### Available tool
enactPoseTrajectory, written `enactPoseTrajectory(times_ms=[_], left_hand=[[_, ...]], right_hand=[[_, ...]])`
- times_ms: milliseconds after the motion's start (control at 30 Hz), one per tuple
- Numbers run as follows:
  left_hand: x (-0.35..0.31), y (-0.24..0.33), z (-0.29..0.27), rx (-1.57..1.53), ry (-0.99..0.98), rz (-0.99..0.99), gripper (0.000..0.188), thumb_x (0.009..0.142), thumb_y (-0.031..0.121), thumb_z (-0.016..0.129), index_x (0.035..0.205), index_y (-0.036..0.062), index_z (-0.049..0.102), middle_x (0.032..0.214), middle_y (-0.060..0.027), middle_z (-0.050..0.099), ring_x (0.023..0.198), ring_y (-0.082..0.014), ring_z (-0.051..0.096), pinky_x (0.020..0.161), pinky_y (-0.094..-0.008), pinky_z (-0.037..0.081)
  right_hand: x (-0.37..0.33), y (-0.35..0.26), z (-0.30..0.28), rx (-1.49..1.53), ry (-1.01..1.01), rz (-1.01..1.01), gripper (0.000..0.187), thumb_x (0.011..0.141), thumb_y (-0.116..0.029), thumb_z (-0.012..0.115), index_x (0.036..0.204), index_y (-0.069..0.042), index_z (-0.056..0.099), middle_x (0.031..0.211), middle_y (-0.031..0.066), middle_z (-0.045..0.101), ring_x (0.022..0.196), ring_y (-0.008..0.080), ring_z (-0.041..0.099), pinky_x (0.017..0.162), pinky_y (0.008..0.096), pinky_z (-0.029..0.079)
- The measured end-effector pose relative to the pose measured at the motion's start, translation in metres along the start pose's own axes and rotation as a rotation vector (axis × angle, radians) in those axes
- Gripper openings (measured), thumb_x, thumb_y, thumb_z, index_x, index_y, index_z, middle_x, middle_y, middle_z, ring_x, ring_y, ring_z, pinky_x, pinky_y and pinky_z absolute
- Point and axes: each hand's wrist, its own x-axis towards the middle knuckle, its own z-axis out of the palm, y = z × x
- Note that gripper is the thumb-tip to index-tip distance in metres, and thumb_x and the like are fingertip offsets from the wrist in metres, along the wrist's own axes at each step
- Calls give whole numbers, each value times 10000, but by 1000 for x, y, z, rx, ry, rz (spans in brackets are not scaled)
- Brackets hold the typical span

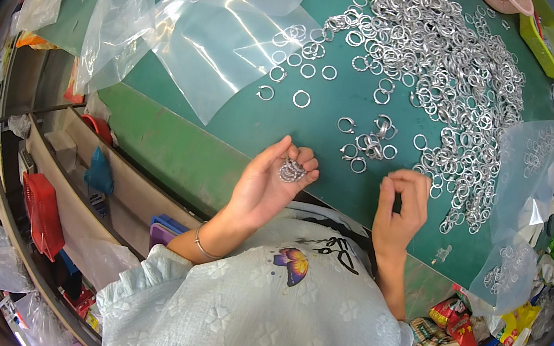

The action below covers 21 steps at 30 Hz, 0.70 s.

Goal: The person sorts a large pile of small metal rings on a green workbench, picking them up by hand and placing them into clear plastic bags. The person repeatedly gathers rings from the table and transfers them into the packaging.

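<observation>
My left hand (269, 180) is closed around a small bunch of silver rings (292, 170), held palm up by the table's near edge. To its right, my right hand (403, 210) is curled, thumb and fingertips brought together; whatever they may hold is hidden or too small to make out. Just beyond both hands, a loose cluster of silver rings (371, 145) lies on the green table (224, 144). A large heap of similar rings (446, 48) spreads over the far right part, and a few single rings (302, 99) lie apart from it.
Clear plastic sheets and bags (202, 47) cover the far left. More clear bags with rings inside (507, 272) lie along the right edge. A yellow-green tray (547, 41) stands at the far right. Lower left are a red basket (42, 217) and shelving; wrappers (458, 325) fill the lower right.
</observation>
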Motion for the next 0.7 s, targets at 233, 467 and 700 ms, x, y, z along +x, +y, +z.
enactPoseTrajectory(times_ms=[233,467,700], left_hand=[[2,-4,35,204,314,31,427,977,209,432,1304,-66,412,1355,-235,437,1307,-345,386,1091,-429,340],[-7,4,17,-200,119,-65,294,1009,228,386,1143,18,544,1048,-73,521,918,-169,531,728,-270,478],[-25,21,19,237,188,62,219,978,196,484,1059,27,596,815,-7,494,667,-79,448,521,-200,375]], right_hand=[[3,-17,13,34,26,-59,179,725,26,700,884,-9,626,958,110,584,882,305,535,794,383,424],[13,-23,26,-62,-15,-124,237,729,16,695,959,-12,647,1064,111,572,987,317,518,841,398,419],[26,-36,37,-66,-115,-179,238,744,0,683,978,-12,637,1077,108,567,1029,310,522,864,407,403]])
